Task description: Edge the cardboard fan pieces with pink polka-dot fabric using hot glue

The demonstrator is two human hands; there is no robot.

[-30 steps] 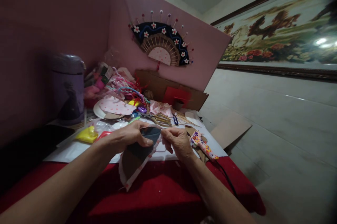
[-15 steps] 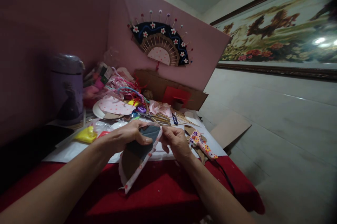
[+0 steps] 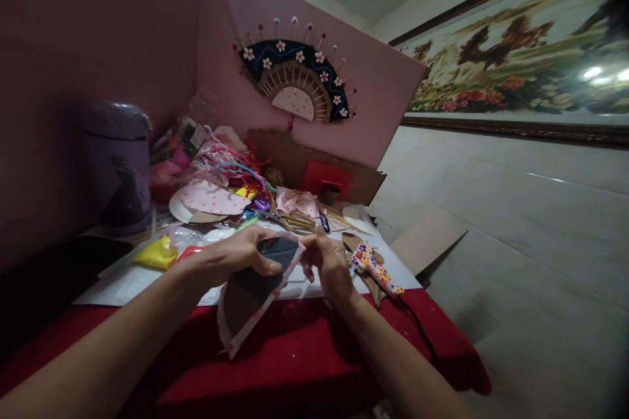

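Both my hands hold a wedge-shaped craft piece [image 3: 246,301] of brown cardboard and dark cloth, edged with white spotted fabric, above the red tablecloth [image 3: 304,366]. My left hand [image 3: 230,258] grips its top from the left, thumb pressed on the dark cloth. My right hand [image 3: 328,263] is closed in a pinch at the piece's upper right edge, on the fabric border. A glue gun [image 3: 376,267] covered in flowered paper lies just right of my right hand.
A white sheet [image 3: 147,278] carries scissors [image 3: 295,222], a yellow object [image 3: 157,254], spotted pink fabric [image 3: 211,198], coloured cords [image 3: 236,166] and cardboard scraps. A purple container [image 3: 118,163] stands at left. A decorated fan [image 3: 295,78] hangs on the pink board. Tiled floor lies to the right.
My right hand's fingers have curled and shifted slightly left along the piece's top edge. The view has drifted a little; my left hand keeps its grip.
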